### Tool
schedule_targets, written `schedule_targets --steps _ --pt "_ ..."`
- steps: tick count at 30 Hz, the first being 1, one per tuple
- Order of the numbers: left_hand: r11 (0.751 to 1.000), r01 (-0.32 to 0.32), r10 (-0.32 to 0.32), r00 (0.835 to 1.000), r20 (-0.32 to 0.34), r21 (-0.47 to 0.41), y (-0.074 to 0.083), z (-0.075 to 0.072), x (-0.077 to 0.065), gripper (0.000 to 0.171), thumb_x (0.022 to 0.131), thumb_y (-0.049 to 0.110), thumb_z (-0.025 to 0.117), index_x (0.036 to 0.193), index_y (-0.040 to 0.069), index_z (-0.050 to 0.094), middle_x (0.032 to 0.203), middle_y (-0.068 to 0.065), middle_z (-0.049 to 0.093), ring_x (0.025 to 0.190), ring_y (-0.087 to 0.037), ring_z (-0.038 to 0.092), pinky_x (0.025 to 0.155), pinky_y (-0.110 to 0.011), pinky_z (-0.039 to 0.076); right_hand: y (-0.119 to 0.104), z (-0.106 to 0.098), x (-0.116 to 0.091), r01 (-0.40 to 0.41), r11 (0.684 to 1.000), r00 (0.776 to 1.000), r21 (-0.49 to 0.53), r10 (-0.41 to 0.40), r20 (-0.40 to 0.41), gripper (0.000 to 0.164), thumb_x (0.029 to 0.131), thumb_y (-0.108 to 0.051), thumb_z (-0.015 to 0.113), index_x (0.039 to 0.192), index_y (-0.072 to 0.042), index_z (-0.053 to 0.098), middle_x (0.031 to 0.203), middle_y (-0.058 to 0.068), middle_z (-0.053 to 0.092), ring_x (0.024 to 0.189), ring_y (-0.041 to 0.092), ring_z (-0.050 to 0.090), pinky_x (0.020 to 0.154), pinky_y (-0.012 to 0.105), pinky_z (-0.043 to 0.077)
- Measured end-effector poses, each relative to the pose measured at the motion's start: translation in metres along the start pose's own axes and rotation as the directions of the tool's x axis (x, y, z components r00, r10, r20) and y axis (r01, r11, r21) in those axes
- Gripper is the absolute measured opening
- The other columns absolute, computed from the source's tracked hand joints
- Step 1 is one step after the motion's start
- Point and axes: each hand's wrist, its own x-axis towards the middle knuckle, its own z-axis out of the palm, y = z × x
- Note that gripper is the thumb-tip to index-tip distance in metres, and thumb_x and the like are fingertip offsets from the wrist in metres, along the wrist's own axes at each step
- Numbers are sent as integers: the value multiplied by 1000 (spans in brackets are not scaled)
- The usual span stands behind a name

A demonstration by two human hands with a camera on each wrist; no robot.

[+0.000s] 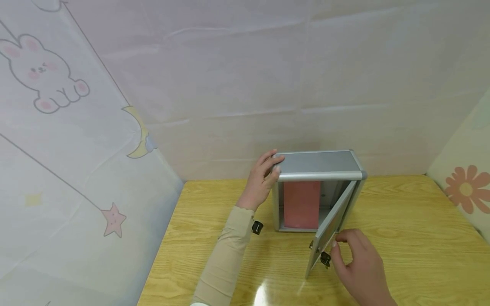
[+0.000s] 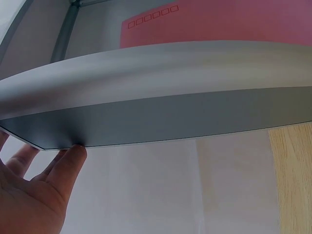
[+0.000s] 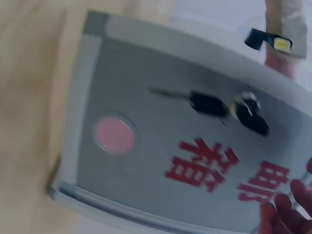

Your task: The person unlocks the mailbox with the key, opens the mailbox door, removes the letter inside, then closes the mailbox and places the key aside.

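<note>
A grey metal mailbox point(image 1: 319, 163) stands upright on the table, with its door point(image 1: 331, 225) swung partway out on the right side. Inside stands a pink envelope point(image 1: 301, 204). My left hand point(image 1: 264, 180) rests on the box's top left corner; the left wrist view shows its fingertips point(image 2: 75, 152) against the top panel's edge. My right hand point(image 1: 360, 265) is beside the door's outer face, fingers bent and fingertips close to it; contact is unclear. Black-headed keys point(image 3: 209, 103) hang at the door's lock. The door carries red characters point(image 3: 202, 165) and a round pink spot point(image 3: 114, 135).
The wooden table point(image 1: 413, 225) extends on both sides of the mailbox. Behind the box is a pale wall covering point(image 1: 245, 85), with a cartoon-printed one point(image 1: 84, 148) at the left. A small black device point(image 1: 257, 228) sits at my left wrist.
</note>
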Motion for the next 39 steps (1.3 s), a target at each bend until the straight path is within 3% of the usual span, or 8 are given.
schedule_targets --steps 4,7,11,15,24,27,33,39 --pt "1000 -1 1 1000 -1 8 -21 5 2 36 101 11 48 136 4 52 150 -9 32 134 -31 36 106 -41 36 -7 -11 24 57 997 985 45 -48 -166 47 92 -36 52 99 10 61 101 24 56 91 37 50 90 19 32" --pt "1000 8 -8 1000 0 18 -31 7 3 37 102 19 48 138 12 52 151 0 31 134 -24 36 105 -39 36 -19 -17 44 140 988 965 63 -121 -234 59 94 -42 50 109 14 59 111 31 54 101 44 47 99 25 28" --pt "1000 8 -8 1000 4 27 -34 7 2 39 103 30 46 138 17 52 151 7 30 134 -17 35 105 -36 36 -36 -19 60 248 965 948 89 -223 -228 56 95 -41 50 112 11 62 118 29 55 115 41 47 104 33 28" --pt "999 -2 2 1000 7 32 -34 7 2 42 102 35 44 139 16 52 151 6 30 134 -15 35 105 -36 36 -46 -12 65 316 942 941 113 -295 -167 52 96 -40 50 114 6 65 122 26 56 117 41 47 106 39 27" --pt "1000 -16 16 1000 0 17 -35 7 3 37 101 18 49 138 14 52 151 0 31 135 -24 35 104 -41 37 -44 -2 57 284 954 958 96 -278 -67 53 97 -45 47 111 2 68 120 20 58 115 37 49 108 49 23" --pt "1000 -12 12 1000 4 1 -32 7 3 37 101 12 49 137 7 52 151 -7 31 135 -30 35 105 -42 36 -43 -3 57 287 954 957 89 -281 -77 53 97 -44 47 109 2 68 116 20 60 115 38 50 108 49 23" --pt "1000 4 -4 1000 5 -7 0 -1 0 36 100 9 47 133 -3 52 148 -16 33 132 -36 37 105 -42 37 -45 -12 55 318 943 942 98 -302 -148 51 96 -42 49 99 5 68 109 22 62 115 35 52 107 44 27" --pt "1000 -12 12 1000 -3 5 -30 6 4 37 100 10 49 136 4 52 150 -11 31 135 -32 35 105 -42 37 -39 -23 49 374 919 915 125 -344 -210 47 94 -37 54 96 8 68 107 24 64 112 36 55 106 38 32"
